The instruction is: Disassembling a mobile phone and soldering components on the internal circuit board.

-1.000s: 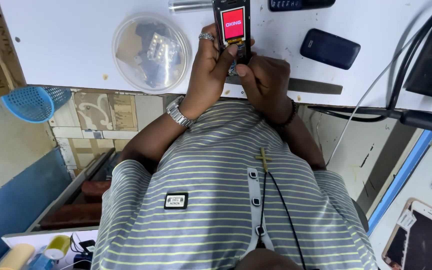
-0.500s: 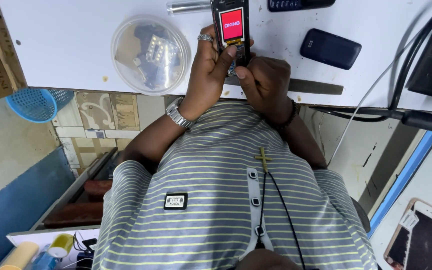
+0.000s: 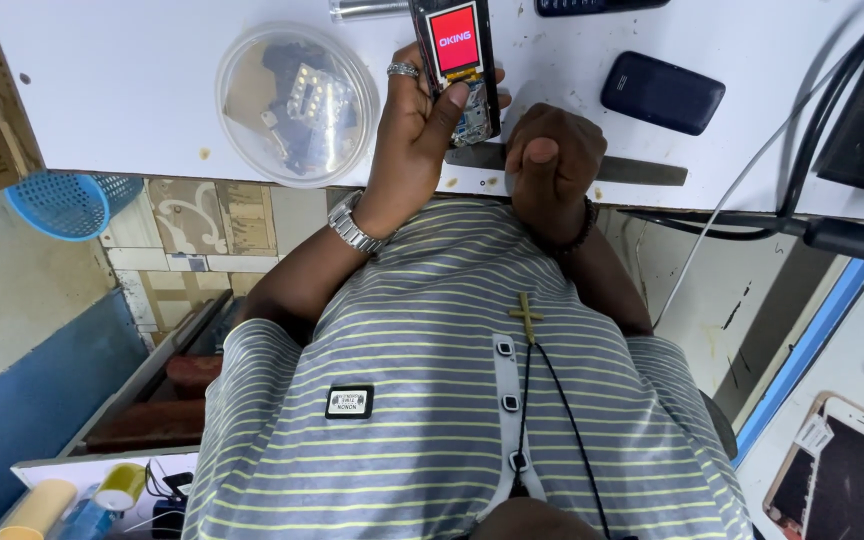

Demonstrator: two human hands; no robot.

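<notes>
Phone (image 3: 459, 55) in left hand (image 3: 417, 140); parts fill bowl (image 3: 297, 105).

Bare tabletop (image 3: 132, 90) left — tub (image 3: 297, 105) beside

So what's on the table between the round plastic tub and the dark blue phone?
In the head view, the left hand holding a small phone with a red screen.
</notes>
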